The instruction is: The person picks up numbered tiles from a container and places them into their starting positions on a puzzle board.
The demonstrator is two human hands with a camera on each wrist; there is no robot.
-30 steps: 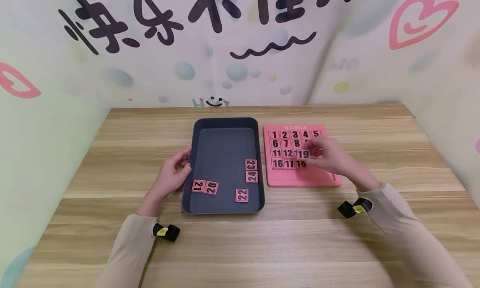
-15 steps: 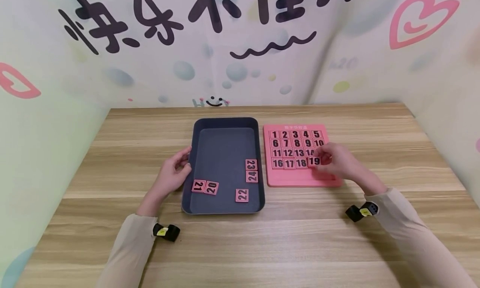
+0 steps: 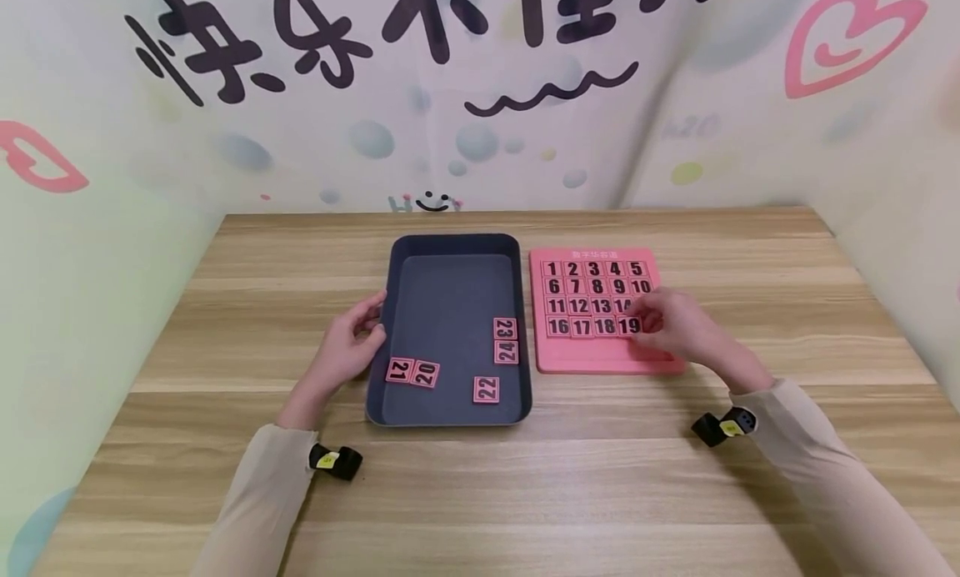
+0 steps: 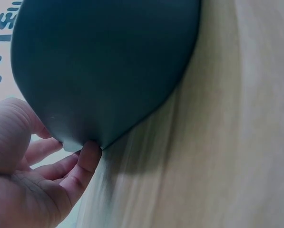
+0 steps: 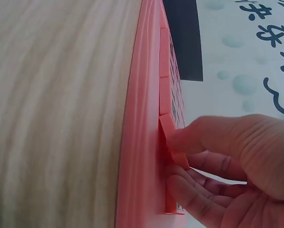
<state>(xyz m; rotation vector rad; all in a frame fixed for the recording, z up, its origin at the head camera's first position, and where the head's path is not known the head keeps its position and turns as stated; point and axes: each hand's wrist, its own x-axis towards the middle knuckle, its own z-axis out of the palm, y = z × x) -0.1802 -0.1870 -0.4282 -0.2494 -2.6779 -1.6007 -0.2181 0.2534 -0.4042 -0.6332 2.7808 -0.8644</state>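
My right hand [image 3: 678, 327] pinches the pink number 19 tile [image 3: 629, 326] at the right end of the tile row 16 to 18. In the right wrist view that tile [image 5: 174, 142] tilts between thumb and fingers, one edge down in the pink number puzzle board [image 3: 600, 362]. Tiles 1 to 14 show in rows above; the fingers hide the spot right of 14. My left hand [image 3: 341, 348] holds the left side of the dark tray [image 3: 386, 327], fingers bent against its wall [image 4: 92, 118]. Inside the tray lie tiles 21 [image 3: 399, 369], 20 [image 3: 425, 373], 22 [image 3: 486, 389], 23 [image 3: 505, 328] and 24 [image 3: 506, 352].
Tray and board stand side by side on a wood-grain table [image 3: 480, 494], with a narrow gap between them. Behind the table rises a printed wall [image 3: 300, 160] with dark lettering. Each wrist carries a small black camera, such as the left camera [image 3: 336, 461].
Over the last second my right hand carried tile 19 right and toward me, to the place beside 18, and lowered it there. My left hand stayed at the tray.
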